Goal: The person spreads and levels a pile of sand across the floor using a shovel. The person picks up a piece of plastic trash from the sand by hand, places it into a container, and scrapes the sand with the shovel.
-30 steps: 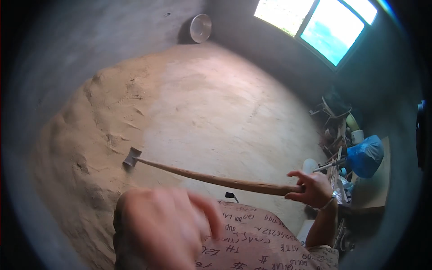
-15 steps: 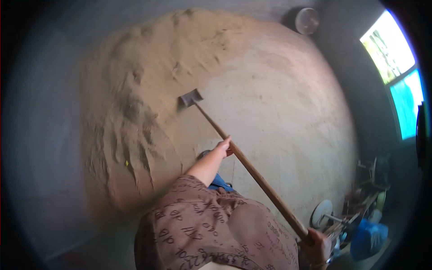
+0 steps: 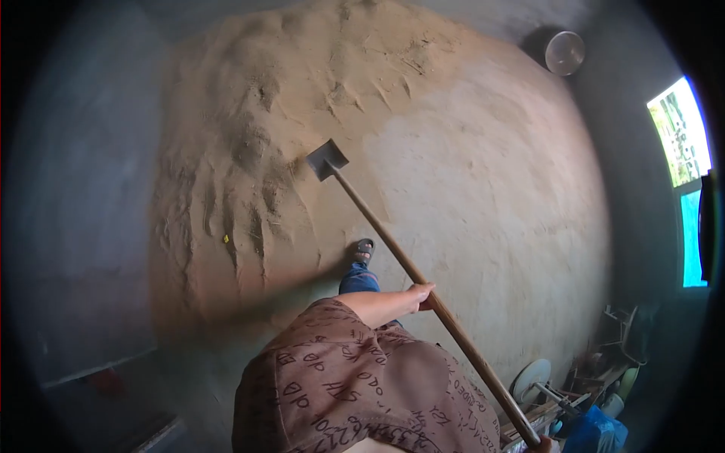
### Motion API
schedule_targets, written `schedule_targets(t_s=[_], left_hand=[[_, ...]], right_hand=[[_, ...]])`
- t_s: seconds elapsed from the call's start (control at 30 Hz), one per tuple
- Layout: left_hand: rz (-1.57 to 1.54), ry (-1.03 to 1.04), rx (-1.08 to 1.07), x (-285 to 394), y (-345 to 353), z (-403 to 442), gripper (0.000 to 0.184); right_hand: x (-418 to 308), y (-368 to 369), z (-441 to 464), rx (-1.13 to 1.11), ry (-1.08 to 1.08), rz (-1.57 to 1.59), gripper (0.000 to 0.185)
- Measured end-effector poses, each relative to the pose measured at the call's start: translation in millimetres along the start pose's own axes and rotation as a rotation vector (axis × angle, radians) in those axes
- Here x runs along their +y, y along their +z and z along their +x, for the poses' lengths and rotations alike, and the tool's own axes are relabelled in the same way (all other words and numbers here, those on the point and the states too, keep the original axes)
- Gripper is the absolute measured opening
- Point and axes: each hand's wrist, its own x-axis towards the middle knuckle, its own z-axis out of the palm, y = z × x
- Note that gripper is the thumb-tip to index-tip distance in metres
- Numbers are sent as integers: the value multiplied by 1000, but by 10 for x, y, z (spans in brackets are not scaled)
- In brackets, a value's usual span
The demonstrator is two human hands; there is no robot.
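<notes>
A shovel [image 3: 411,270] with a long wooden handle and a small square metal blade slants across the view. Its blade lies at the lower edge of the sand pile [image 3: 249,143], where sand meets the bare floor. My left hand [image 3: 423,296] is closed around the middle of the handle. At the bottom edge, my right hand [image 3: 545,445] grips the handle's end, mostly cut off by the frame. My sandalled foot [image 3: 364,250] stands on the floor left of the handle.
A round pan-like object [image 3: 565,53] leans by the far right wall. At lower right are a white disc [image 3: 532,380], a blue plastic bag [image 3: 596,432] and assorted clutter. A window [image 3: 680,132] is on the right. Something yellow [image 3: 226,238] lies on the sand.
Both hands have drawn back toward my body and lower in view with the shovel. The blade has turned, showing more of its face. My foot has come into view, and the camera has shifted.
</notes>
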Motion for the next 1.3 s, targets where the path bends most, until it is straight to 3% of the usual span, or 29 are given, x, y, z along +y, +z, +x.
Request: schedule_targets(t_s=[0.03, 0.13, 0.2, 0.23, 0.3, 0.37, 0.47, 0.53, 0.6, 0.67, 0.83, 1.0, 1.03, 1.13, 1.2, 1.27, 1.3], left_hand=[[-48, 7, -25, -54, -73, 14, 19], [-66, -11, 57, 28, -340, -64, 26], [-97, -28, 58, 69, -757, 405, 24], [-132, -3, 108, 318, -897, 158, 23], [-127, 44, 306, 695, -1416, 310, 24], [-116, 181, 448, 969, -2229, 949, 36], [-487, 314, 487, 1731, -2835, 909, 32], [-657, 295, 414, 2086, -3001, 883, 24], [-477, 76, 355, 2341, -3082, 769, 17], [-366, -8, 246, 2365, -3247, 947, 12], [-303, -232, 396, 2559, -3170, 813, 7], [-375, -147, 482, 2892, -3313, 787, 7], [-393, -117, 503, 3091, -3426, 799, 8], [-137, -108, 454, 3928, -3782, 741, 13], [-163, 57, 504, 4634, -3997, 718, 7], [-132, 330, 565, 5438, -4423, 888, 17], [197, 363, 754, 5949, -4426, 742, 22]], right_hand=[[64, -17, 83, -64, 19, 116, 27], [-32, -54, 237, 80, -192, 43, 26], [-344, -130, 357, 164, -258, -16, 23], [-505, 3, 530, 181, -289, -9, 26], [-1039, -33, 711, 196, -348, -47, 28], [-1777, -66, 784, 212, -387, -22, 22], [-2543, -155, 840, 221, -363, 86, 17], [-2950, -378, 830, 232, -330, 85, 17], [-3254, -633, 736, 258, -286, 54, 17], [-3423, -701, 715, 242, -275, 90, 17], [-3599, -986, 621, 183, -288, 261, 23], [-3924, -1054, 639, 113, -247, 191, 22], [-4087, -1113, 669, 76, -248, 208, 20], [-4583, -720, 1008, 278, -294, 201, 15], [-5130, -664, 1311, 174, -302, 222, 13], [-5730, -1210, 1430, 210, -452, 401, 12], [-6095, -1850, 1282, 229, -471, 411, 16]])
